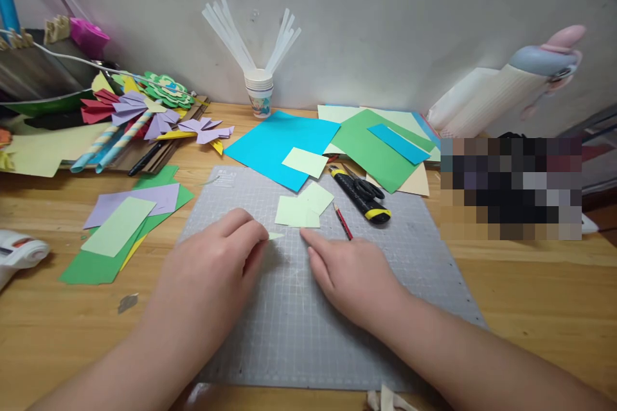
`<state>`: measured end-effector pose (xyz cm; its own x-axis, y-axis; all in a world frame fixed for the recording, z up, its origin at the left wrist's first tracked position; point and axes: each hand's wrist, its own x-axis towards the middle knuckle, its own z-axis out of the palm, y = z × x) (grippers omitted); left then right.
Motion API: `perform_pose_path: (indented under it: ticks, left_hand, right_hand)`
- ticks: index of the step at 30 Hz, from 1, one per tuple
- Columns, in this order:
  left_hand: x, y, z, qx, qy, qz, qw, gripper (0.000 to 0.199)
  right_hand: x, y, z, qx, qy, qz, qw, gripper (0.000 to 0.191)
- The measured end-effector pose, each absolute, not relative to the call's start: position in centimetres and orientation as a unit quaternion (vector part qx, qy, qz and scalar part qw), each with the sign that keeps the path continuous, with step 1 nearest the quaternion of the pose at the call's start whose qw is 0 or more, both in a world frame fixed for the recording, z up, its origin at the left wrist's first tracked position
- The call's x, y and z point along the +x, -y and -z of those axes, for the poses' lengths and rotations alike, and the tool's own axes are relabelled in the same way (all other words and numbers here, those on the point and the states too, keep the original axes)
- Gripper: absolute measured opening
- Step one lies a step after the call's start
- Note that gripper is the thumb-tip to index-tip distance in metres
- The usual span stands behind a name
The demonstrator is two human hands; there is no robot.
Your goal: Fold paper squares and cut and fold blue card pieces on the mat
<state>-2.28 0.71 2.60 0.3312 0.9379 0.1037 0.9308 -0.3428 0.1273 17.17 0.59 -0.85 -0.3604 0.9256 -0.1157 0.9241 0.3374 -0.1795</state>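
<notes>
My left hand (pixel 219 257) is closed in a pinch over the grey cutting mat (pixel 289 334). A small pointed piece of pale green paper (pixel 275 236) sticks out from its fingertips. My right hand (pixel 359 279) rests on the mat with the index finger stretched out and the thumb below it. That fingertip meets the lower edge of the pale green paper pieces (pixel 295 212), which overlap on the mat. Just beyond this hand lies a red pencil (pixel 343 221), partly hidden by it. A black and yellow utility knife (pixel 354 191) and black-handled scissors (pixel 369 189) lie behind.
Blue paper (pixel 277 148) and green paper (pixel 357 148) lie at the back. Left are paper strips (pixel 120 225), paper flowers (pixel 205 131) and a white glue gun (pixel 22 250). Paper cups (pixel 259 93) with white sticks stand by the wall. A blurred patch (pixel 511 189) covers the right side.
</notes>
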Motion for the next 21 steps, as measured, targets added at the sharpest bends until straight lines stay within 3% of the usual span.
perform_pose_path:
  ticks: [8, 10, 13, 16, 21]
  left_hand:
    - [-1.0, -0.1, -0.9, 0.866, -0.497, -0.008, 0.060, 0.019]
    - [-0.9, -0.1, -0.8, 0.874, -0.482, -0.026, 0.053, 0.019]
    - [-0.7, 0.0, -0.6, 0.887, -0.458, -0.047, 0.046, 0.020]
    - [-0.5, -0.1, -0.3, 0.897, -0.436, -0.046, 0.046, 0.021]
    - [-0.2, -0.5, 0.4, 0.891, -0.445, -0.036, 0.076, 0.020]
  right_hand:
    - [17.6, 0.1, 0.7, -0.532, 0.800, -0.239, 0.143, 0.025]
    - [17.5, 0.5, 0.6, -0.507, 0.813, -0.242, 0.154, 0.026]
    - [17.4, 0.5, 0.8, -0.477, 0.840, -0.198, 0.167, 0.004]
    - [17.6, 0.3, 1.1, -0.459, 0.860, -0.152, 0.163, 0.014]
    - [17.7, 0.0, 1.5, -0.469, 0.863, -0.139, 0.126, 0.007]
